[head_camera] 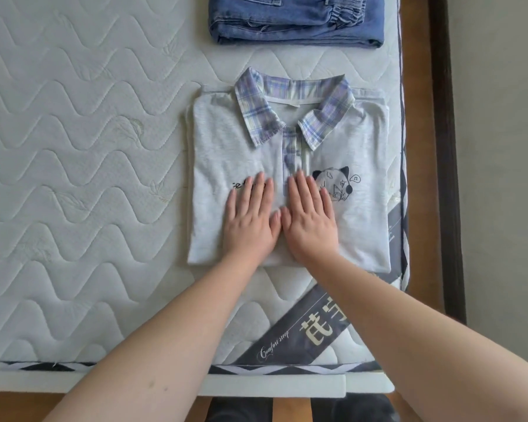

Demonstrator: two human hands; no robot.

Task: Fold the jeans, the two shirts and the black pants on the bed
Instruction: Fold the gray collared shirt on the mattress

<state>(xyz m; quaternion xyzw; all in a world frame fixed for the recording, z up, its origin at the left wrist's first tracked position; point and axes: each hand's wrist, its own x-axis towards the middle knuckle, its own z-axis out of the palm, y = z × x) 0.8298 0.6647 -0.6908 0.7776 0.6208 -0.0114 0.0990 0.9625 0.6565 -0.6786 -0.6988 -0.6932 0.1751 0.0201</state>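
Both of your hands lie flat on the grey shirt (287,147), fingers straight and together, thumbs almost touching at the middle: your left hand (250,217) covers part of the black lettering on the chest, and your right hand (310,214) sits just beside the cat drawing, over the lower end of the plaid placket. Neither hand grips anything; the palms only press, which looks like smoothing the finished fold so the cloth lies flat and the layers beneath do not spring up. The shirt is already a neat rectangle, plaid collar (293,105) pointing away from you, sleeves tucked out of sight, its near edge just short of the dark diagonal label band (293,327) printed on the mattress. It rests on the bed (73,178) near the right edge, where the wooden frame (418,147) shows, and that puts it in line with the folded jeans (296,22) lying just beyond the collar, apart from the shirt with a strip of quilting between. Keeping the finished pieces in one row on that side would leave the wide quilted area at your left free for spreading the next garment. By this judgement the jeans and one shirt are done; the second shirt and the black pants are not in view, so you cannot tell from here where they lie.
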